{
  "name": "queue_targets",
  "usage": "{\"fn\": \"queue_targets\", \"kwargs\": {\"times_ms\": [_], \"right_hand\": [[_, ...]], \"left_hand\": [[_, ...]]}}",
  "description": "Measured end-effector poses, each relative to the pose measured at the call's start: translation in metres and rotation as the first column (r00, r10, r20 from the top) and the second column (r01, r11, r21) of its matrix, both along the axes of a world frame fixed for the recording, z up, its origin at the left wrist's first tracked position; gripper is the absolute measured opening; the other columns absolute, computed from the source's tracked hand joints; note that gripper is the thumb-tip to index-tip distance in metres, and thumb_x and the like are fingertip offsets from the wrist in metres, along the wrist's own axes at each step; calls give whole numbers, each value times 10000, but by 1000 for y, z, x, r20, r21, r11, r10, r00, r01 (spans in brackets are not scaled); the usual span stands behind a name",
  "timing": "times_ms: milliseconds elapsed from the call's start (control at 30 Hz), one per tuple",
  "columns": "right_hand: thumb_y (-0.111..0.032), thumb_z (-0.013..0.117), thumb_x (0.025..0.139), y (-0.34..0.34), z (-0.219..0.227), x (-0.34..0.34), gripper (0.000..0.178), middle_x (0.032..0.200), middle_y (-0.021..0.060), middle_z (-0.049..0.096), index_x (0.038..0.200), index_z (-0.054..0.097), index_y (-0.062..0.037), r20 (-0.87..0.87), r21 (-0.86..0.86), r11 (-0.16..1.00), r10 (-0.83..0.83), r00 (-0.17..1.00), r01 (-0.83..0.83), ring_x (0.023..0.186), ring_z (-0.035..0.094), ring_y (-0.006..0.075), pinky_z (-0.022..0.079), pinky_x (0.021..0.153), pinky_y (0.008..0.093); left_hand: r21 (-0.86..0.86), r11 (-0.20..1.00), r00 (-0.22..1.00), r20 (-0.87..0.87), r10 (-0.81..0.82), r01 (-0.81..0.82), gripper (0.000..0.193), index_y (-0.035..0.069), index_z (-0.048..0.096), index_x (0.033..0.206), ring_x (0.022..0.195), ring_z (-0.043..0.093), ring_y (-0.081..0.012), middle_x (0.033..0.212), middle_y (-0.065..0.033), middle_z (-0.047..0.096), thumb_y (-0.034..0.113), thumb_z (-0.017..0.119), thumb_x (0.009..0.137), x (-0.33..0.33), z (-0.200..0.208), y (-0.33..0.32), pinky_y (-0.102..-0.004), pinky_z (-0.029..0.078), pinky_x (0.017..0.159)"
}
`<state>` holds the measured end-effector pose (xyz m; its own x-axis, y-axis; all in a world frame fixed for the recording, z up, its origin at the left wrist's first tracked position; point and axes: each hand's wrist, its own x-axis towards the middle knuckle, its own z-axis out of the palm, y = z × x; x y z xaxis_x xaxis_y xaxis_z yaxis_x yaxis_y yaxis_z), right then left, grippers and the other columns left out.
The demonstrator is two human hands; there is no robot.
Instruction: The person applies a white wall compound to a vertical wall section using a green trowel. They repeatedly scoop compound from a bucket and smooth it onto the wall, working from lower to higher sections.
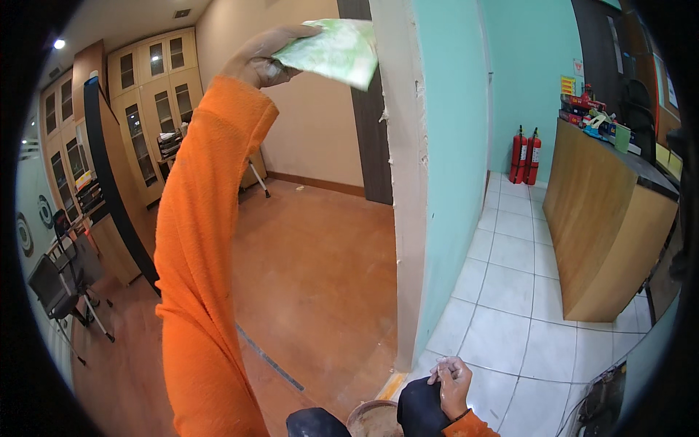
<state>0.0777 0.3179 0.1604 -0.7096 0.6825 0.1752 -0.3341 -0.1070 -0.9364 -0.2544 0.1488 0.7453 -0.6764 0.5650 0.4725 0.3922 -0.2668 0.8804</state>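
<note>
My left hand [266,57], at the end of a raised orange sleeve, is closed on the edge of a flat pale-green piece smeared with white [331,52]. That piece is held up near the top of the wall's end face [411,218], a rough whitish strip with chipped edges; I cannot tell whether they touch. Low down by my dark-trousered knee [422,408], my right hand [453,379] has its fingers curled in, whitish at the tips, with nothing visible in them. A round container [354,416] with brownish contents shows partly between my knees.
A turquoise wall [455,146] runs back on the right beside white floor tiles [510,291]. Beyond stand red fire extinguishers [525,156] and a wooden counter [604,226] bearing clutter. To the left are an orange-brown floor [313,277], tall cabinets [156,102] and a chair [54,288].
</note>
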Motion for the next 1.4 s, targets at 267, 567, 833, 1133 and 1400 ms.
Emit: {"fn": "queue_targets", "kwargs": {"times_ms": [267, 567, 833, 1133, 1400], "right_hand": [[-71, 602, 1030, -4, 14, 7, 115, 804, 102, 658, 1035, 634, 40, -19, 13, 1000, 14, 1000, -14, 628, 622, 153, 521, 619, 289], [-75, 606, 1027, -5, 18, 11, 123, 827, 93, 662, 1070, 643, 34, 28, 87, 996, 7, 1000, -9, 667, 619, 147, 508, 642, 282], [-74, 657, 985, -25, 58, 5, 322, 997, 113, 732, 1284, 623, 40, 151, 466, 841, 229, 962, -273, 859, 685, 141, 542, 793, 281], [-92, 667, 990, -47, 59, -49, 463, 1140, 99, 693, 1415, 538, 40, 65, 249, 845, 472, 879, -473, 965, 652, 135, 524, 862, 280], [-176, 618, 1039, -51, 55, -40, 506, 1149, 79, 657, 1459, 469, 64, -129, 163, 925, 366, 922, -344, 972, 622, 141, 528, 881, 315]], "left_hand": [[146, 989, 992, 121, -35, 17, 342, -71, 544, 1239, 938, 770, -230, 1128, -208, 718, 160, 654, 1013, -17, -71, -40, -336, 681, 794], [339, 940, 791, 582, -188, -26, 423, -64, 528, 1353, 1051, 742, -277, 1261, -215, 689, 191, 613, 1027, 6, -337, -40, -409, 647, 874], [592, 779, 655, 675, -339, -207, 433, 10, 476, 1429, 1190, 672, -296, 1356, -145, 634, 181, 563, 1040, 123, -428, -34, -426, 596, 983], [416, 833, 584, 799, -142, -366, 413, -2, 475, 1426, 1221, 633, -255, 1359, -139, 608, 95, 572, 1037, 216, -437, -34, -419, 559, 1024], [526, 812, 490, 794, -360, -255, 434, 5, 447, 1459, 1264, 612, -281, 1393, -146, 586, 117, 566, 1058, 213, -465, 6, -439, 532, 1083]]}}
